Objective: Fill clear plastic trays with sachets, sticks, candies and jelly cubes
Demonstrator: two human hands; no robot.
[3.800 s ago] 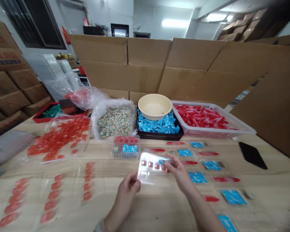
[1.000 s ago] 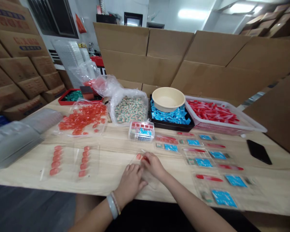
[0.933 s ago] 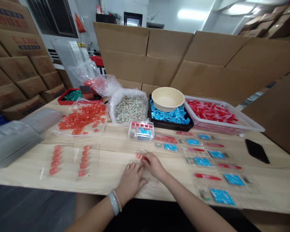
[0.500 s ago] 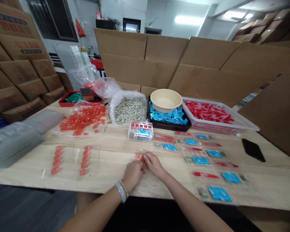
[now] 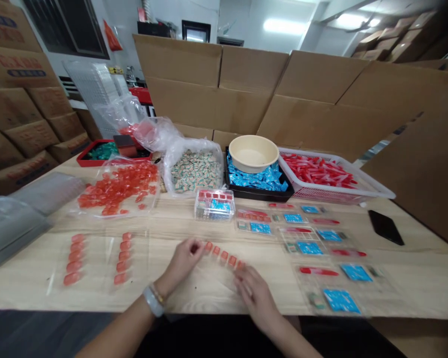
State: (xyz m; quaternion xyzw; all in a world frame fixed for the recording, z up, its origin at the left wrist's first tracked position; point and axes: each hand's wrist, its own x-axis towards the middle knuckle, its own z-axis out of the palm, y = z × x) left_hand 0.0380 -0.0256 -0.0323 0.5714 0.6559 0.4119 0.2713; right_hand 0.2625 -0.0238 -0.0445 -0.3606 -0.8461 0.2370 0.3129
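Observation:
A clear plastic tray [image 5: 214, 278] lies between my hands at the front of the table, with a slanting row of small orange-red pieces [image 5: 224, 256] in it. My left hand [image 5: 182, 259] is pinched at the tray's left end, beside the first piece. At the right end, my right hand [image 5: 257, 293] has its fingers curled on the tray's edge, close to the last piece. To the left, two more clear trays hold rows of the same pieces [image 5: 74, 258], [image 5: 123, 258].
Loose orange pieces [image 5: 115, 186] lie on a plastic bag behind. Further right come a bag of small packets [image 5: 196, 171], a cream bowl [image 5: 254, 153] on blue sachets [image 5: 242, 176], and a white basket [image 5: 373, 191] of red-and-white items. Filled trays [image 5: 309, 248] and a phone [image 5: 386, 227] lie right.
My hands have moved apart, the left one leftward and the right one right and down. The row of orange pieces between them is now uncovered. The view has shifted slightly.

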